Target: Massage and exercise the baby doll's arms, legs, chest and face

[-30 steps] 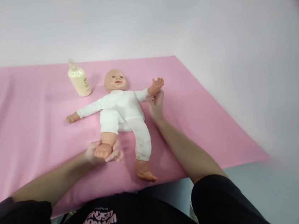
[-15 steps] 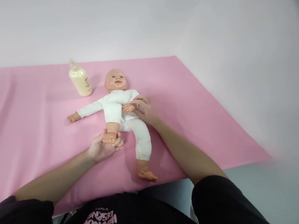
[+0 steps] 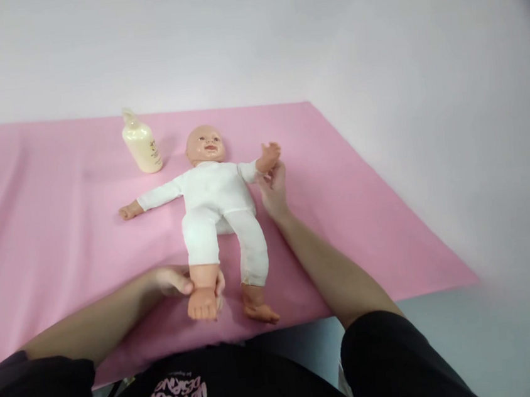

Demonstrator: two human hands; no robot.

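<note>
While the pink sheet (image 3: 60,232) covers nearly the whole work surface, reaching back to the pale wall and ending in a straight edge on the right, the baby doll (image 3: 217,194) lies face up near its middle, head toward the wall and feet toward the person. Half a second ago the doll's near arm was folded across its chest and one knee was bent up toward the belly; now both are stretched out again, the arm angled away from the body and the leg laid straight beside the other one. The doll therefore reads as back in its spread, flat posture, which suggests one fold-and-extend movement of arm and leg has just been completed. A cream bottle (image 3: 142,145) stands upright near the doll's head, apart from it, and sits as it did before. The left hand (image 3: 179,282) is wrapped around the doll's ankle just above the bare foot, thumb on top, gripping it. The right hand (image 3: 272,188) holds the doll's wrist between fingers and thumb, lifting the small hand slightly off the sheet. The two hands are well apart, at opposite ends of the doll.
</note>
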